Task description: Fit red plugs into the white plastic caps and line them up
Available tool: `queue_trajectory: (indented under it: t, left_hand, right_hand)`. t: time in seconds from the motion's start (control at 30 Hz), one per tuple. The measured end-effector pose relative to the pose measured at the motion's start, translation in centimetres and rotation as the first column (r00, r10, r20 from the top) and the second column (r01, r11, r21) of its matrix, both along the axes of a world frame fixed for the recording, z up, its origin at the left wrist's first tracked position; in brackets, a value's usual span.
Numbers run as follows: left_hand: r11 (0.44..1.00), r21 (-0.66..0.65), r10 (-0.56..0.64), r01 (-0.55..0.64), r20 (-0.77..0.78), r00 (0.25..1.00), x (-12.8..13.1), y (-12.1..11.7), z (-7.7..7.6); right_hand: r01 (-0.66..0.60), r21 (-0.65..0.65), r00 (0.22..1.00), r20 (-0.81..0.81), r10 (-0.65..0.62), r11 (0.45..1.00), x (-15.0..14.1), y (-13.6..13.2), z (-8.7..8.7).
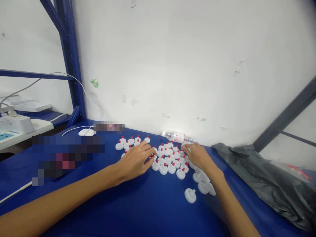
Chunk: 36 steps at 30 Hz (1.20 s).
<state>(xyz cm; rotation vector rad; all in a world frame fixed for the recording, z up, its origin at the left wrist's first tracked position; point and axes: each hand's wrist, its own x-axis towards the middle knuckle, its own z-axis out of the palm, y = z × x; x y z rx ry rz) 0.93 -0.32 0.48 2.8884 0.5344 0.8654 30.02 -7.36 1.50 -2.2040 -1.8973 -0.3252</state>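
Note:
Many white round plastic caps with red tips stand in a cluster on the blue table. My left hand is over the left side of the cluster, thumb and index finger closed around the red tip of one cap. At the right side of the cluster is my right hand, its fingers bent together among the caps; what they hold is hidden. Below my right wrist lie several white caps without red tips. One more plain cap sits apart, nearer the front.
A clear plastic bottle lies on its side against the white wall. To the right is a dark plastic bag. A white charger with cables is at the left, beside blurred-out items. Blue frame posts rise behind.

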Motion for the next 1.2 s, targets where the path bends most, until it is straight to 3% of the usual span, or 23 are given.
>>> queue_trajectory:
  t: [0.1, 0.23, 0.33, 0.43, 0.57, 0.73, 0.93, 1.0, 1.1, 1.17, 1.2]
  left_hand:
    - [0.999, 0.031, 0.014, -0.015, 0.047, 0.999, 0.1, 0.1, 0.0]
    - [0.998, 0.027, 0.045, -0.048, 0.102, 0.994, 0.1, 0.4, -0.2]
    - [0.997, 0.032, 0.068, -0.075, 0.181, 0.981, 0.1, 0.5, -0.3]
    - [0.997, 0.049, 0.055, -0.067, 0.219, 0.974, 0.0, 0.5, -0.2]
    - [0.999, 0.019, 0.032, -0.037, 0.206, 0.978, 0.0, 0.5, -0.3]
    - [1.000, 0.007, 0.013, -0.015, 0.242, 0.970, 0.1, 0.4, -0.4]
    - [0.999, 0.043, -0.008, -0.003, 0.251, 0.968, 0.2, 0.2, -0.7]
    - [1.000, -0.022, 0.008, -0.002, 0.268, 0.963, 0.1, 0.1, -0.6]
    - [0.967, -0.251, 0.042, 0.044, 0.328, 0.944, 0.2, -0.2, -0.1]
    - [0.880, -0.459, 0.065, 0.126, 0.379, 0.923, 0.3, -0.2, 0.5]
    - [0.805, -0.564, 0.075, 0.184, 0.405, 0.911, 0.4, -0.2, 0.7]
  right_hand:
    - [-0.039, 0.146, 0.999, -0.003, 0.039, 0.989, -1.1, -0.3, 1.3]
    - [-0.256, 0.348, 0.945, -0.109, 0.310, 0.902, -4.4, -1.0, 2.3]
    - [-0.425, 0.306, 0.868, -0.131, 0.480, 0.852, -7.4, -1.5, 2.0]
    - [-0.533, 0.244, 0.823, -0.070, 0.563, 0.810, -9.5, -1.7, 1.4]
    - [-0.578, 0.230, 0.800, -0.032, 0.599, 0.783, -10.2, -1.7, 1.0]
    - [-0.537, 0.240, 0.830, -0.019, 0.557, 0.809, -9.7, -1.5, 0.9]
    - [-0.585, 0.258, 0.795, -0.006, 0.607, 0.769, -9.6, -1.5, 0.7]
    - [-0.589, 0.281, 0.787, -0.017, 0.617, 0.758, -9.6, -1.5, 0.6]
    - [-0.594, 0.331, 0.771, -0.026, 0.637, 0.733, -9.6, -1.6, 0.6]
    - [-0.582, 0.378, 0.764, -0.047, 0.643, 0.720, -9.7, -1.7, 0.6]
    - [-0.572, 0.403, 0.761, -0.063, 0.645, 0.714, -9.8, -1.7, 0.6]
